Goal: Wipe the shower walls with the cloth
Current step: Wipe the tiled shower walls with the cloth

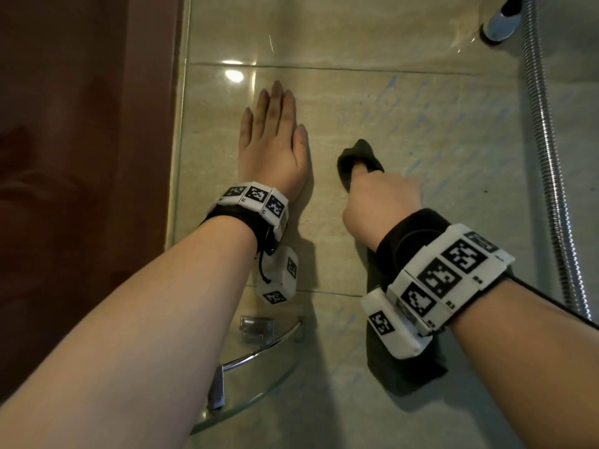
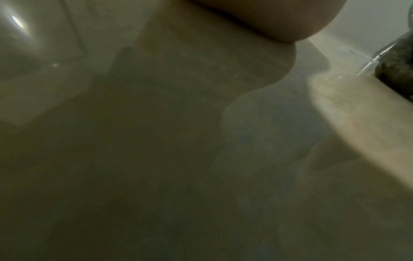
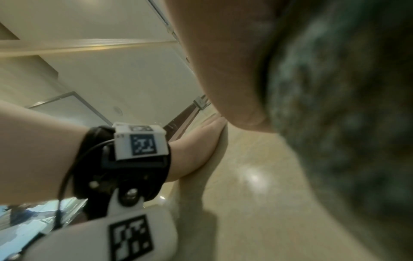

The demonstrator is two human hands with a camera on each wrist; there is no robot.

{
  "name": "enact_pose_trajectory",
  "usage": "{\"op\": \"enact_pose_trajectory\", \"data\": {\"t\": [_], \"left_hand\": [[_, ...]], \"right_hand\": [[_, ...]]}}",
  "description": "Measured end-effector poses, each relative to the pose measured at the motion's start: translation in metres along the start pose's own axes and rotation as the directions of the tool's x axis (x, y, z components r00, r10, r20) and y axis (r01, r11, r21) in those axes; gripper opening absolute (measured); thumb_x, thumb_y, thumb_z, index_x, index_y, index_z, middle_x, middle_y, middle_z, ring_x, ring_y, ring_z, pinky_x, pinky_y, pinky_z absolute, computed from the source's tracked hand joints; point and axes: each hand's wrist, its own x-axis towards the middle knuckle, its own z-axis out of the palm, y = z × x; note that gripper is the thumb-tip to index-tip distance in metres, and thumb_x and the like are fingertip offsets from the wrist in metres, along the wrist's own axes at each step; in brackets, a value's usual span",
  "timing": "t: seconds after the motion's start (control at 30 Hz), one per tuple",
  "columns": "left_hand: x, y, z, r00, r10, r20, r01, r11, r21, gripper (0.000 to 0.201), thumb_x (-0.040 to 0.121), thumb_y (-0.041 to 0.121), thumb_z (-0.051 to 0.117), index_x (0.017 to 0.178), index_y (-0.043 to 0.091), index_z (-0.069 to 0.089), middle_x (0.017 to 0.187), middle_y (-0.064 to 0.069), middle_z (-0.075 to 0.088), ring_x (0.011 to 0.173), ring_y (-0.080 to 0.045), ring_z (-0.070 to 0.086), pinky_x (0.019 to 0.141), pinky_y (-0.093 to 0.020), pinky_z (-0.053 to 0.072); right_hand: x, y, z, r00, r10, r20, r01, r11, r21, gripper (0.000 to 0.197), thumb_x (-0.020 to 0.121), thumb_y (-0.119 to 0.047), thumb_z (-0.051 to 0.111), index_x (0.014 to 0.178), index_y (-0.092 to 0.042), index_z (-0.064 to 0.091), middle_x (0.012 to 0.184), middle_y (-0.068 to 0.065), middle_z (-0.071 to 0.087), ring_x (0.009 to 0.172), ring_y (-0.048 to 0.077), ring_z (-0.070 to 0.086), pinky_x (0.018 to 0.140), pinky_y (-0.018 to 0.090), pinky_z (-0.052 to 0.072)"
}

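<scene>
The beige tiled shower wall [image 1: 372, 102] fills the head view, with faint blue streaks to the right of centre. My left hand [image 1: 274, 137] lies flat on the wall near the glass panel, fingers straight and pointing up. To its right my right hand [image 1: 379, 202] grips a dark cloth [image 1: 355, 157] and presses it to the wall; the rest of the cloth hangs below the wrist [image 1: 405, 367]. In the right wrist view the cloth [image 3: 346, 123] is a blurred dark mass beside my palm, and my left hand [image 3: 198, 151] rests on the tile. The left wrist view is dim: tile [image 2: 156, 141] and my palm's edge.
A glass panel [image 1: 180, 140] meets the wall at the left, with a dark brown surface beyond. A glass corner shelf [image 1: 259, 377] with a chrome rail sits below my left wrist. A chrome shower hose [image 1: 547, 150] runs down the right side, its fitting [image 1: 500, 24] at the top.
</scene>
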Motion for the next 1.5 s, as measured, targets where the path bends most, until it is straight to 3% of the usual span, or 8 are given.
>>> {"op": "enact_pose_trajectory", "data": {"t": [0.1,0.3,0.57,0.8,1.0,1.17,1.33,1.5], "left_hand": [[0.0,-0.001,0.001,1.0,0.001,-0.001,-0.001,1.0,0.001,0.054,0.102,0.033,0.019,0.153,0.016,0.01,0.161,-0.002,0.001,0.147,-0.016,-0.002,0.116,-0.032,-0.009],[0.0,-0.001,0.001,1.0,-0.001,0.0,0.001,1.0,0.001,0.054,0.103,0.034,0.018,0.153,0.016,0.01,0.161,-0.001,0.001,0.147,-0.015,-0.003,0.116,-0.032,-0.009],[0.0,-0.001,0.002,1.0,0.003,-0.007,-0.003,1.0,-0.004,0.054,0.102,0.033,0.019,0.153,0.016,0.01,0.161,-0.001,0.002,0.147,-0.015,-0.003,0.116,-0.032,-0.009],[0.0,-0.003,0.003,1.0,0.013,-0.008,-0.013,1.0,0.004,0.053,0.103,0.032,0.018,0.153,0.017,0.008,0.161,-0.001,0.001,0.147,-0.014,-0.003,0.117,-0.031,-0.008],[-0.004,-0.006,0.005,0.998,0.019,-0.058,-0.018,1.0,0.013,0.052,0.103,0.031,0.021,0.153,0.019,0.012,0.161,0.001,0.006,0.147,-0.013,0.001,0.117,-0.03,-0.007],[-0.005,-0.006,0.007,0.998,0.025,-0.061,-0.024,1.0,0.016,0.053,0.102,0.03,0.021,0.153,0.017,0.012,0.16,0.0,0.007,0.147,-0.014,0.002,0.116,-0.03,-0.007],[-0.003,-0.007,0.007,0.998,0.024,-0.05,-0.022,0.999,0.027,0.053,0.103,0.03,0.02,0.153,0.017,0.01,0.161,0.0,0.004,0.147,-0.014,0.0,0.116,-0.03,-0.008],[-0.004,-0.006,0.007,0.999,0.029,-0.039,-0.028,0.999,0.045,0.053,0.103,0.032,0.019,0.153,0.017,0.009,0.161,-0.001,0.003,0.147,-0.014,-0.001,0.116,-0.03,-0.008]], "right_hand": [[0.001,-0.004,0.0,0.999,-0.037,-0.014,0.037,0.999,-0.029,0.052,0.096,-0.012,0.037,0.146,-0.015,0.026,0.09,0.007,0.05,0.101,0.028,0.06,0.068,0.036,0.037],[0.015,-0.001,-0.011,0.998,-0.016,-0.067,0.012,0.998,-0.057,0.052,0.097,-0.016,0.036,0.148,-0.013,0.023,0.114,0.009,0.059,0.103,0.028,0.059,0.068,0.036,0.036],[0.005,-0.006,-0.002,0.999,-0.01,-0.033,0.011,1.0,0.021,0.03,0.093,-0.014,0.048,0.122,-0.007,0.047,0.074,0.003,0.039,0.083,0.024,0.055,0.067,0.033,0.039],[0.016,-0.011,-0.008,0.992,-0.109,-0.061,0.107,0.993,-0.043,0.057,0.095,-0.015,0.038,0.148,-0.029,0.024,0.09,0.004,0.041,0.103,0.029,0.058,0.069,0.035,0.035],[0.031,-0.006,-0.026,0.995,-0.029,-0.092,0.026,0.999,-0.033,0.058,0.096,-0.018,0.036,0.151,-0.02,0.02,0.076,0.004,0.037,0.101,0.029,0.058,0.068,0.035,0.034],[0.024,-0.009,-0.017,0.998,0.008,-0.058,-0.007,1.0,0.007,0.053,0.096,-0.018,0.041,0.145,-0.005,0.025,0.097,0.008,0.054,0.103,0.027,0.059,0.068,0.034,0.037],[0.019,-0.016,-0.007,0.996,-0.036,-0.076,0.039,0.999,0.038,0.041,0.095,-0.016,0.042,0.135,-0.008,0.038,0.113,0.007,0.062,0.105,0.025,0.06,0.068,0.033,0.035],[0.025,-0.016,-0.016,0.996,-0.057,-0.066,0.058,0.998,0.005,0.051,0.097,-0.015,0.037,0.147,-0.018,0.026,0.088,0.005,0.046,0.104,0.026,0.059,0.068,0.034,0.034]]}}
